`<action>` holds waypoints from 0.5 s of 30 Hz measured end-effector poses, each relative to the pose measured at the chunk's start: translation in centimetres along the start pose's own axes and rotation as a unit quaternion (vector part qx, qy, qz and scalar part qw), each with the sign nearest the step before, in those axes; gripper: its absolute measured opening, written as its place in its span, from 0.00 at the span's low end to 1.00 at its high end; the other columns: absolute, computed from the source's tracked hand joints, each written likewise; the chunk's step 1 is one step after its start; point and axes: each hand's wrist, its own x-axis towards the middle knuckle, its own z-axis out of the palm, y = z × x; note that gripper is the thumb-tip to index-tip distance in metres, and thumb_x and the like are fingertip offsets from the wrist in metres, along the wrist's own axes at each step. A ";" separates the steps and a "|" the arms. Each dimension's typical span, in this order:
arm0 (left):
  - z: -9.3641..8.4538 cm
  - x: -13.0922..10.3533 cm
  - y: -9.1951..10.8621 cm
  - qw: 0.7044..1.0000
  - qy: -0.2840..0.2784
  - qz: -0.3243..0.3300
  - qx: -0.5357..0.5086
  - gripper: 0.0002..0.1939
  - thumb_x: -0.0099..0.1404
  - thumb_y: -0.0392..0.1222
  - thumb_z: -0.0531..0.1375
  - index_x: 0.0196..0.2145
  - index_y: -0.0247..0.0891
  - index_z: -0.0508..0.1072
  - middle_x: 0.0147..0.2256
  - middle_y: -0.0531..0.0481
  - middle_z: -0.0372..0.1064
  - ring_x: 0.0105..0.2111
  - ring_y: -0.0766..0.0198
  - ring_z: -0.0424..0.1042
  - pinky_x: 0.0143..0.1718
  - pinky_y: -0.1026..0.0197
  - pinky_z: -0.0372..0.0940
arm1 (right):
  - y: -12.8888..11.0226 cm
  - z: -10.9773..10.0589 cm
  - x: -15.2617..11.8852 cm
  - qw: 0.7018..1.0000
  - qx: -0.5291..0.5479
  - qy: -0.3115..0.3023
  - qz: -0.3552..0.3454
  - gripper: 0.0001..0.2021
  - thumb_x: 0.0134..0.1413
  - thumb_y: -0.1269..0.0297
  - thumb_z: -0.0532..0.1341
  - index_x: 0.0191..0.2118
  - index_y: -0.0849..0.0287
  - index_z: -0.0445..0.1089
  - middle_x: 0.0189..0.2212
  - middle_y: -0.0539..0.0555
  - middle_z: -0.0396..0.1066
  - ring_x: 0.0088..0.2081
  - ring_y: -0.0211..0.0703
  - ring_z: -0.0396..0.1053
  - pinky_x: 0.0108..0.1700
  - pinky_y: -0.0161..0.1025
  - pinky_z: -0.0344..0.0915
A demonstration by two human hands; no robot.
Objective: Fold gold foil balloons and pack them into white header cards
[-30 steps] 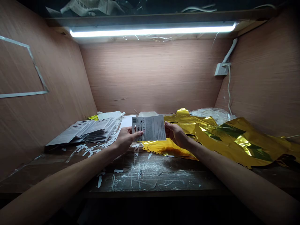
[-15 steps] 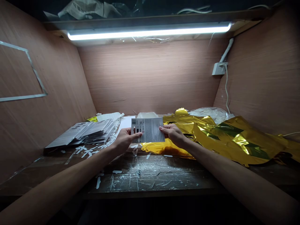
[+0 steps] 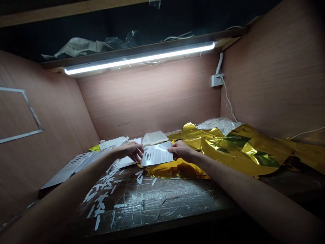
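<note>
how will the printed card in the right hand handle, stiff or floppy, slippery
The printed card will probably feel stiff, looking nearly flat while the right hand pinches one edge. It's likely light, as its edge looks thin. The glare suggests a glossy face that might slip.

Wooden wall (image 3: 149,98) beneath bright tube light (image 3: 139,58)

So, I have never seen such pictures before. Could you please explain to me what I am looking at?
There is no machine here: you see a person's two bare hands, filmed from one camera worn on the head, looking forward and down. The right hand holds a printed card by its edge; the left hand is open at the card's other side, perhaps touching it. On the table lie gold foil, a pile of cards and white scraps.
</note>
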 end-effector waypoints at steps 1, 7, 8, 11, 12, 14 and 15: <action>-0.1 1.3 0.5 0.999 0.041 -0.001 0.028 0.22 0.66 0.58 0.63 0.33 0.32 0.78 0.26 0.41 0.77 0.23 0.58 0.75 0.27 0.60 0.69 | 0.0 0.0 0.1 1.000 -0.004 0.014 0.006 0.14 0.59 0.76 0.60 0.22 0.65 0.69 0.17 0.53 0.71 0.16 0.33 0.66 0.19 0.28 0.65; 1.4 9.7 3.4 0.965 0.231 -0.043 0.113 0.19 0.63 0.53 0.68 0.33 0.31 0.77 0.34 0.39 0.77 0.35 0.56 0.77 0.38 0.58 0.70 | 0.3 -0.2 0.6 0.997 -0.027 0.068 0.030 0.12 0.56 0.78 0.59 0.23 0.66 0.71 0.20 0.58 0.75 0.18 0.36 0.70 0.19 0.28 0.66; 1.6 10.7 3.8 0.962 0.240 -0.058 0.113 0.19 0.65 0.52 0.67 0.37 0.30 0.77 0.40 0.38 0.77 0.39 0.55 0.77 0.41 0.56 0.71 | 0.3 -0.4 0.7 0.996 -0.029 0.073 0.031 0.11 0.56 0.78 0.59 0.24 0.66 0.72 0.20 0.59 0.75 0.18 0.36 0.71 0.19 0.28 0.66; 1.6 12.6 4.2 0.962 0.238 -0.105 0.086 0.18 0.70 0.48 0.63 0.52 0.33 0.73 0.51 0.40 0.72 0.47 0.54 0.74 0.48 0.48 0.72 | 0.4 -0.8 0.8 0.996 -0.032 0.082 0.032 0.10 0.55 0.78 0.61 0.24 0.66 0.71 0.21 0.59 0.76 0.19 0.38 0.72 0.19 0.28 0.66; 1.5 12.9 4.1 0.963 0.232 -0.114 0.069 0.19 0.71 0.47 0.62 0.54 0.34 0.71 0.53 0.40 0.70 0.49 0.54 0.74 0.49 0.46 0.72 | 0.5 -0.9 0.9 0.995 -0.032 0.083 0.032 0.10 0.54 0.78 0.61 0.23 0.65 0.71 0.21 0.60 0.76 0.19 0.38 0.73 0.19 0.28 0.66; 1.2 13.3 3.7 0.969 0.217 -0.116 0.024 0.20 0.71 0.46 0.62 0.56 0.34 0.70 0.54 0.40 0.69 0.49 0.53 0.73 0.49 0.46 0.72 | 0.6 -1.0 0.9 0.995 -0.032 0.084 0.033 0.09 0.53 0.78 0.62 0.23 0.65 0.71 0.21 0.60 0.76 0.20 0.39 0.73 0.19 0.28 0.66; 1.1 13.3 3.4 0.973 0.207 -0.104 -0.006 0.20 0.72 0.46 0.62 0.57 0.35 0.70 0.55 0.40 0.69 0.49 0.53 0.73 0.49 0.46 0.72 | 0.6 -1.1 1.0 0.995 -0.033 0.084 0.033 0.09 0.53 0.78 0.62 0.23 0.65 0.71 0.21 0.60 0.76 0.20 0.39 0.74 0.19 0.28 0.65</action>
